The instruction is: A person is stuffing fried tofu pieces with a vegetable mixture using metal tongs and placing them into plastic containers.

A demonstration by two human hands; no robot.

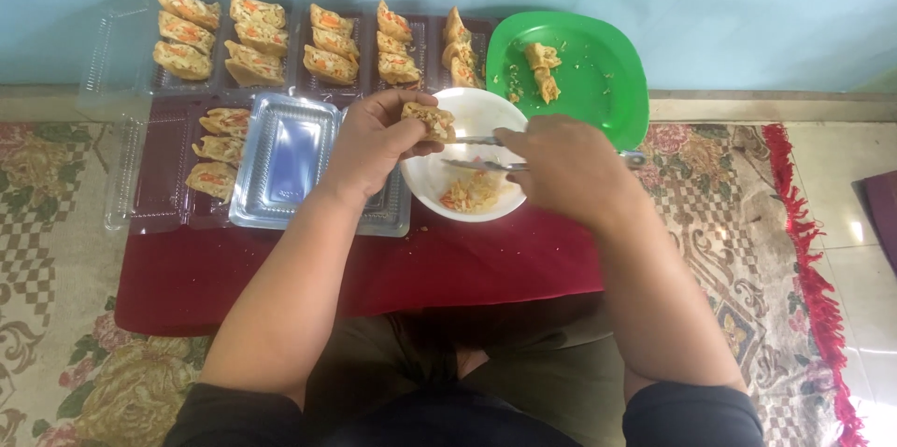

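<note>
Stuffed tofu pocket (428, 119), golden-brown with a pale filling flecked orange showing at its open top, is pinched between the fingertips of the left hand (374, 141) and held just above the far-left rim of a white bowl (420, 176). The bowl stands on a dark red cloth (280, 274) and holds a small heap of shredded filling (470, 193), yellowish with orange bits, at its near side. The right hand (565, 167) is closed around metal tongs (476, 153), whose two arms reach left over the bowl toward the pocket. To the far right of the bowl sits a green plate (607, 92) carrying a few tofu pieces (542, 69) and scattered crumbs. Along the far edge of the cloth runs a row of clear plastic trays (121, 55), each compartment filled with stuffed pockets (257, 41) of the same golden colour, lying side by side with their filling facing up. Nearer, at left, another clear tray holds three more filled pockets (217, 150) stacked from far to near. Just right of it lies an empty clear plastic container (285, 162), partly under the left wrist. The cloth rests on a patterned floral carpet (56, 251) with a red fringe (813, 260) at right, and pale floor tiles (860, 185) show beyond the fringe.
</note>
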